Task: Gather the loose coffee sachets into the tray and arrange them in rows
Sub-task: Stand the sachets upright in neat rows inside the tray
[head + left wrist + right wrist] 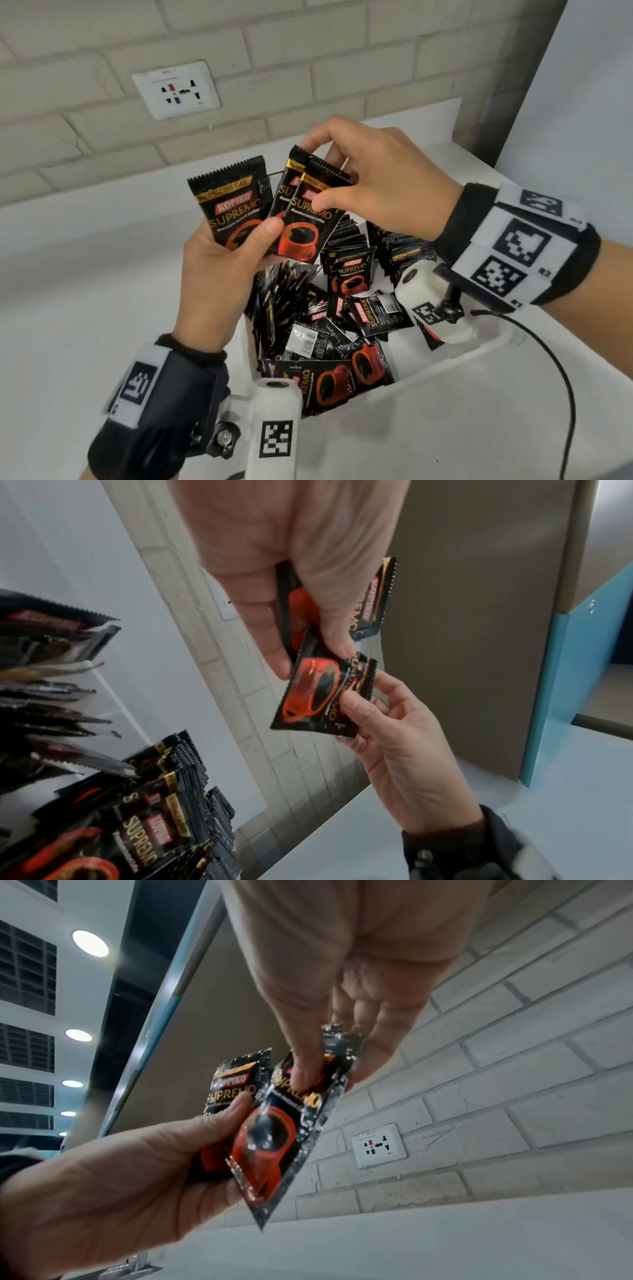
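Note:
Black Kopiko coffee sachets fill a white tray (431,371) on the counter. Several stand in upright rows (394,240) at its back right, and others lie in a loose pile (329,325) in the middle and front. Above the tray, my left hand (239,246) grips one sachet (229,205) upright, thumb on its face. My right hand (318,171) pinches two overlapping sachets (308,222) by their upper part, right beside the left one. The left wrist view shows the left hand (301,631) and its sachet (377,599). The right wrist view shows the right hand (325,1066) pinching the front sachet (270,1139).
A brick wall with a white socket plate (176,90) stands behind the white counter (85,291). A black cable (565,383) runs over the counter right of the tray. A beige panel (507,85) closes the right side.

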